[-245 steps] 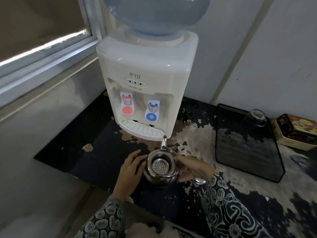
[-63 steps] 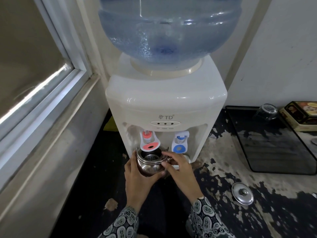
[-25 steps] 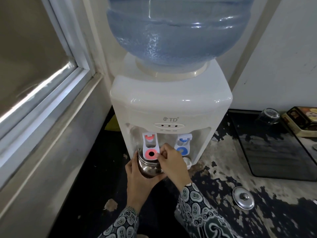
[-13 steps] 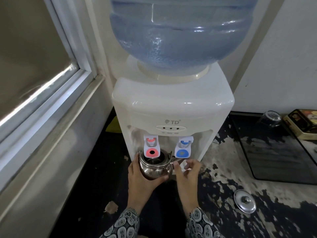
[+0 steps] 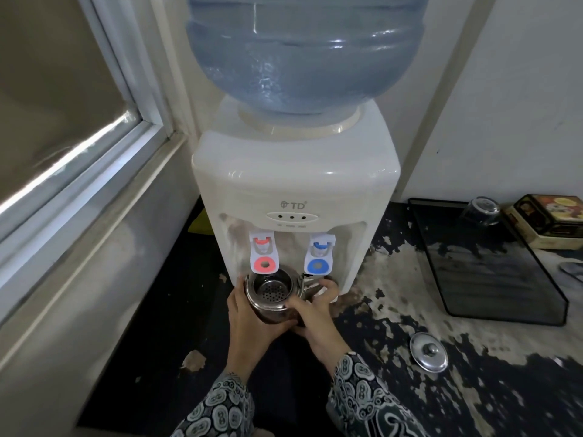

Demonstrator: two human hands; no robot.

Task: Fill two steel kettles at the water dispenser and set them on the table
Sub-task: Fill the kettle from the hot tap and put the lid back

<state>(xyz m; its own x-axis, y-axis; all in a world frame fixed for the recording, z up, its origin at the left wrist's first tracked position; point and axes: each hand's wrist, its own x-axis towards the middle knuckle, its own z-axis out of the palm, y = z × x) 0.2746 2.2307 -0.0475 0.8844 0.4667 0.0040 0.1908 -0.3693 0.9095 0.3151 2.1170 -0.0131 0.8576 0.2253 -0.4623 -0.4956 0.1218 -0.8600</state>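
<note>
1x steel kettle, lid off, strainer showing inside
1x loose kettle lid on the desk
1x water dispenser, carrying 1x blue bottle
2x taps: 1 red, 1 blue
3x indicator dots under the TD logo
2x hands: left hand, right hand
1x black tray
1x upturned glass
1x printed tin
1x window
</note>
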